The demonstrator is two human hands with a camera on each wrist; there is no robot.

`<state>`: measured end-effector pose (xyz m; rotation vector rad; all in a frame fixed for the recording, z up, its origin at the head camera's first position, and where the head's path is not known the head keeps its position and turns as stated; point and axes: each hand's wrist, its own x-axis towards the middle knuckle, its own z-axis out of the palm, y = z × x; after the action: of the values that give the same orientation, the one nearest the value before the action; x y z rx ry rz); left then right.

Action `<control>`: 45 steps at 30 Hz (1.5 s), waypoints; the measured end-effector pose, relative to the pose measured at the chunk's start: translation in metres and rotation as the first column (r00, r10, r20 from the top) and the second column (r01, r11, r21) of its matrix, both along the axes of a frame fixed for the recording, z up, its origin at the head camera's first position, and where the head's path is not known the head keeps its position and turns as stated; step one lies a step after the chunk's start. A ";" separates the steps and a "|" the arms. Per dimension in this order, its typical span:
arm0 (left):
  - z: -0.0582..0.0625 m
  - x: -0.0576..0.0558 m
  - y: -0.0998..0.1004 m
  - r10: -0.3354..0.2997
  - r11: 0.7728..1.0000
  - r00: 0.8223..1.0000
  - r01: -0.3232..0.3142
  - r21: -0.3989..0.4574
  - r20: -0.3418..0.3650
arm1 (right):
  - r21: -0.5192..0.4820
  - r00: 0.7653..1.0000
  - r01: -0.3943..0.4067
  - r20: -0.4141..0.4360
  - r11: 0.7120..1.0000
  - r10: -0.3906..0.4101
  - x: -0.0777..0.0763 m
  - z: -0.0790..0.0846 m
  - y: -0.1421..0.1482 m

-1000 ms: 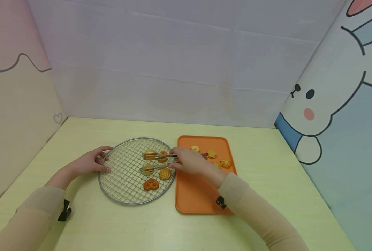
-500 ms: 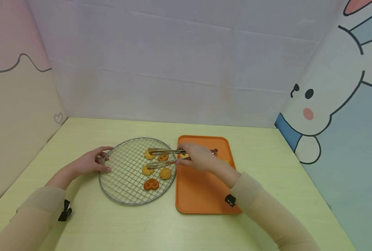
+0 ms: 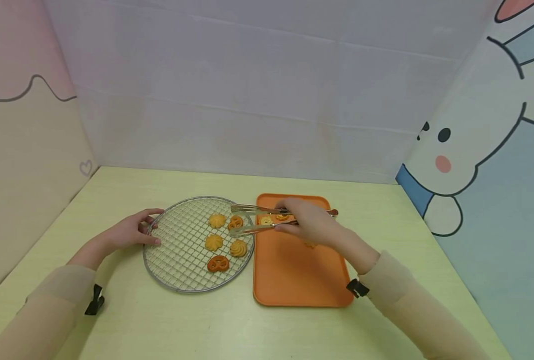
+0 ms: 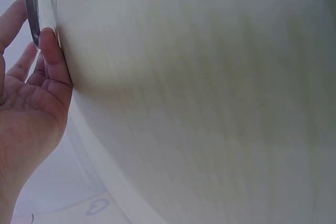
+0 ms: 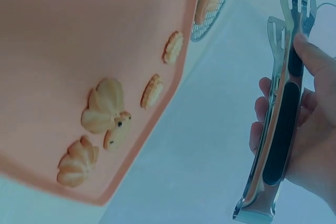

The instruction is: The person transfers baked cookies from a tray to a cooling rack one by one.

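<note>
- Gripping the silver metal tongs (image 5: 282, 129) between thumb and fingers, the right hand (image 3: 311, 223) hangs over the orange rectangular tray (image 3: 294, 277).
- The tongs' two arms stand apart, tips left of that hand, over the right edge of the round grey wire-mesh rack (image 3: 178, 245).
- The left hand (image 3: 129, 232) curls thumb and fingers about the rack's left rim.
- Golden ridged cookies (image 3: 213, 243) and brown pretzel-shaped cookies (image 3: 218, 263) lie on the rack, between both hands.
</note>
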<state>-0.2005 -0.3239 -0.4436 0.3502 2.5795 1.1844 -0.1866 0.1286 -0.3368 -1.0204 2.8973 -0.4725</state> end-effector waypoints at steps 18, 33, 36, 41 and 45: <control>0.000 0.000 -0.001 -0.003 1.000 1.000 0.003 -0.007 0.008 | -0.040 0.998 0.039 -0.047 0.998 -0.041 0.020 0.020 0.052; 0.001 0.000 0.000 -0.001 1.000 1.000 0.001 -0.007 0.005 | -0.034 0.990 0.106 -0.089 0.994 -0.109 0.027 0.007 0.096; 0.001 0.001 0.000 0.001 1.000 1.000 -0.001 -0.003 0.010 | -0.043 0.989 0.110 -0.094 0.993 -0.114 0.026 0.002 0.103; 0.002 0.000 0.000 0.001 1.000 1.000 -0.001 -0.005 0.012 | -0.064 0.987 0.120 -0.104 0.991 -0.126 0.026 -0.008 0.115; 0.001 0.000 0.000 0.003 1.000 1.000 -0.003 0.001 0.014 | -0.083 0.984 0.130 -0.115 0.988 -0.139 0.026 -0.018 0.123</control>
<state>-0.2007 -0.3240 -0.4425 0.3375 2.5684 1.1843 -0.1608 0.2516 -0.3545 -0.8950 3.0928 -0.5491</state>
